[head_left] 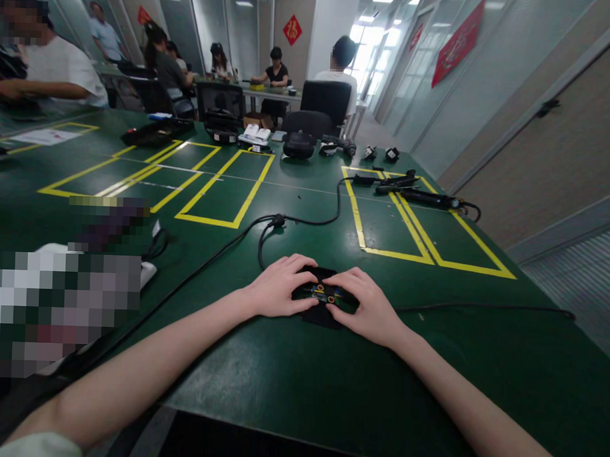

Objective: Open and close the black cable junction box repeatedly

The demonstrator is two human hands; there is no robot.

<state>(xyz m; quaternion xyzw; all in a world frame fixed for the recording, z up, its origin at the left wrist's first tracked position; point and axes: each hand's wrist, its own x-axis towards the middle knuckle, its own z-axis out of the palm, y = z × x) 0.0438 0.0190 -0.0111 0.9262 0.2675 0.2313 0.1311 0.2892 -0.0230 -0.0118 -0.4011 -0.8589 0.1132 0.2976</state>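
Before me on the green table (300,375) lies a flat black device (322,316) with its inside exposed. Small coloured wires and two ring-shaped orange parts show in its middle. My left hand (283,286) grips its left end, thumb below and fingers above. On the other end, my right hand (369,307) is closed in much the same way, its fingertips close to the wires. The fingers cover both ends of the device. A black cable (261,243) runs down behind my left hand, and another cable (487,308) stretches right from beside my right wrist.
Yellow tape rectangles (235,224) mark the table. A black tool with a cord (429,198) lies at the right. Along the far edge stand a black case (298,145) and a drill-like tool (348,147). Blurred-out items (62,307) sit at left. Several people work beyond.
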